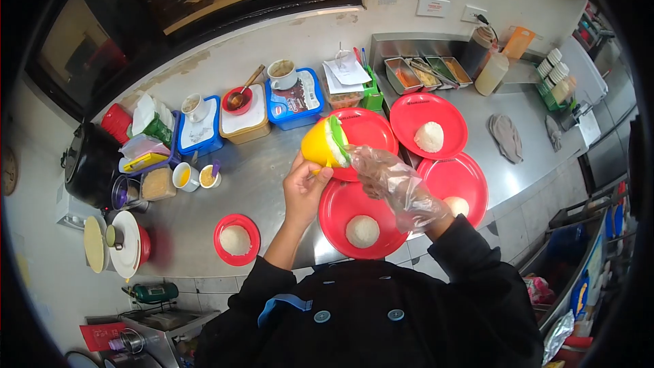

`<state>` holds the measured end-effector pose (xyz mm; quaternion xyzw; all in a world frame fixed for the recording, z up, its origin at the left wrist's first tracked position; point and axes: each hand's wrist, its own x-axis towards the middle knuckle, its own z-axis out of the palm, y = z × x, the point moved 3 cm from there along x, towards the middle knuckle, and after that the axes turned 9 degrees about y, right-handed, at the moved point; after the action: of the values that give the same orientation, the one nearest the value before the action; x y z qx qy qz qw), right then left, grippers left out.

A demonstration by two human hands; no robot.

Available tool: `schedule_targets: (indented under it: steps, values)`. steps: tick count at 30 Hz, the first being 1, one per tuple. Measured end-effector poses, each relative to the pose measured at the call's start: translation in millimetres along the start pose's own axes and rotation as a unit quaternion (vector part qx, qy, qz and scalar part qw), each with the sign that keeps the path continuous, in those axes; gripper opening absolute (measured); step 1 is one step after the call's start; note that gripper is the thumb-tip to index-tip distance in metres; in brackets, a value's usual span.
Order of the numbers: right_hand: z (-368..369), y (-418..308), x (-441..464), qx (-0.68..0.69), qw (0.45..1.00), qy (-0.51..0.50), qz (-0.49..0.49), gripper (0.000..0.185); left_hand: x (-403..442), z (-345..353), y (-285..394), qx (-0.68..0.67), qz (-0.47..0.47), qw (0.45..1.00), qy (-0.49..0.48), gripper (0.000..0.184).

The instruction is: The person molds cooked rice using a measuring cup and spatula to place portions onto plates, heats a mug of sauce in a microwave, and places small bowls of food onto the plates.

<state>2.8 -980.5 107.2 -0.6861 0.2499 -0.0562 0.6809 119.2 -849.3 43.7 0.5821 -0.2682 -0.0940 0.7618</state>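
Note:
My left hand (306, 187) is closed around a yellow cup (314, 144), tilted with its mouth toward the right. White rice shows at the cup's mouth, where a green paddle-like utensil (336, 138) presses against it. My right hand (392, 180), in a clear plastic glove, is closed on the utensil's near end; its fingertips are partly hidden. Below the hands, a red plate (334, 232) carries a rice mound (362, 232). Another red plate (409, 105) at the back right holds a mound (429, 137). A third mound (456, 206) is partly behind my right wrist.
A red bowl of rice (236, 239) sits left of my arms. Tubs (293, 102), cups (184, 176) and a lidded red pot (125, 245) line the left and back. Metal trays of toppings (426, 73), bottles (492, 73) and a grey cloth (505, 138) are toward the right.

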Motion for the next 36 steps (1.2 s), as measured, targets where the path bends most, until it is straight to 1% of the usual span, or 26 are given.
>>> schedule_targets:
  steps: [3, 4, 5, 6, 7, 8, 9, 11, 12, 14, 15, 17, 18, 20, 21, 23, 24, 25, 26, 27, 29, 30, 32, 33, 34, 36]
  values:
    - [-8, -12, 3, -0.055, 0.998, -0.009, -0.002, 0.036, 2, -11, -1, 0.029, 0.029, 0.999, -0.016, 0.017]
    - [-11, -19, 4, -0.066, 0.998, 0.001, -0.008, 0.036, 4, -18, -11, -0.050, -0.087, 0.995, -0.023, 0.017]
    - [-17, -23, 2, -0.053, 0.998, 0.017, -0.015, 0.034, 4, -23, -19, -0.127, -0.201, 0.971, -0.029, 0.017]
    - [-22, -26, 8, -0.053, 0.998, 0.015, -0.018, 0.034, 8, -26, -16, -0.126, -0.198, 0.972, -0.028, 0.017]
    - [-27, -34, 17, -0.170, 0.979, 0.003, -0.110, 0.034, 12, -27, -15, -0.176, -0.244, 0.953, -0.027, 0.017]
    - [-27, -36, 22, -0.282, 0.939, -0.010, -0.198, 0.033, 12, -27, -16, -0.224, -0.290, 0.930, -0.025, 0.018]
    - [-25, -26, 24, -0.282, 0.938, -0.012, -0.198, 0.033, 12, -27, -16, -0.225, -0.290, 0.930, -0.022, 0.018]
    - [-16, -9, 23, -0.398, 0.861, -0.026, -0.314, 0.034, 12, -24, -19, -0.264, -0.320, 0.909, -0.030, 0.017]
    - [-16, -10, 21, -0.398, 0.862, -0.024, -0.314, 0.034, 10, -22, -16, -0.264, -0.321, 0.909, -0.031, 0.017]
    - [-16, -14, 18, -0.413, 0.871, -0.056, -0.261, 0.031, 2, -19, -8, -0.229, -0.260, 0.937, -0.049, 0.016]
    - [-15, -14, 16, -0.410, 0.873, -0.055, -0.259, 0.031, -3, -19, -6, -0.226, -0.263, 0.937, -0.050, 0.016]
    - [-16, -14, 13, -0.470, 0.839, -0.045, -0.271, 0.031, -10, -18, -3, -0.143, -0.197, 0.968, -0.054, 0.019]
    - [-16, -14, 12, -0.469, 0.840, -0.044, -0.269, 0.031, -13, -16, -2, -0.143, -0.200, 0.968, -0.055, 0.019]
    - [-12, -14, 10, -0.529, 0.809, -0.056, -0.251, 0.032, -17, -14, 2, -0.085, -0.148, 0.985, -0.035, 0.019]
    - [-9, -17, 9, -0.529, 0.810, -0.055, -0.249, 0.032, -17, -15, -2, -0.086, -0.149, 0.984, -0.037, 0.019]
    - [-6, -19, 12, -0.532, 0.831, -0.070, -0.147, 0.031, -16, -24, -18, -0.131, -0.198, 0.971, -0.019, 0.019]
    - [-12, -13, 16, -0.531, 0.831, -0.071, -0.149, 0.031, -14, -28, -22, -0.130, -0.197, 0.972, -0.018, 0.019]
    - [-23, -8, 21, -0.397, 0.899, -0.050, -0.180, 0.033, -12, -30, -24, -0.166, -0.215, 0.962, -0.040, 0.019]
    - [-31, -5, 27, -0.255, 0.944, -0.030, -0.206, 0.034, -10, -33, -26, -0.203, -0.232, 0.949, -0.061, 0.019]
    - [-30, -7, 25, -0.255, 0.944, -0.033, -0.206, 0.034, -8, -36, -24, -0.203, -0.233, 0.949, -0.058, 0.019]
    - [-26, -6, 17, -0.316, 0.931, -0.054, -0.174, 0.037, -4, -38, -22, -0.151, -0.225, 0.957, -0.107, 0.019]
    - [-22, 0, 16, -0.314, 0.932, -0.053, -0.172, 0.037, -5, -36, -18, -0.149, -0.227, 0.956, -0.109, 0.019]
    - [-12, 12, 16, -0.274, 0.946, -0.082, -0.155, 0.039, -6, -31, -10, -0.096, -0.185, 0.973, -0.099, 0.020]
    - [-10, 11, 12, -0.277, 0.948, -0.093, -0.128, 0.038, -10, -29, -10, -0.094, -0.188, 0.972, -0.101, 0.020]
    - [-12, 13, 12, -0.276, 0.948, -0.091, -0.127, 0.038, -14, -28, -10, -0.072, -0.173, 0.978, -0.092, 0.019]
    - [-18, 20, 8, -0.228, 0.958, -0.131, -0.117, 0.037, -19, -25, -17, -0.051, -0.162, 0.982, -0.088, 0.019]
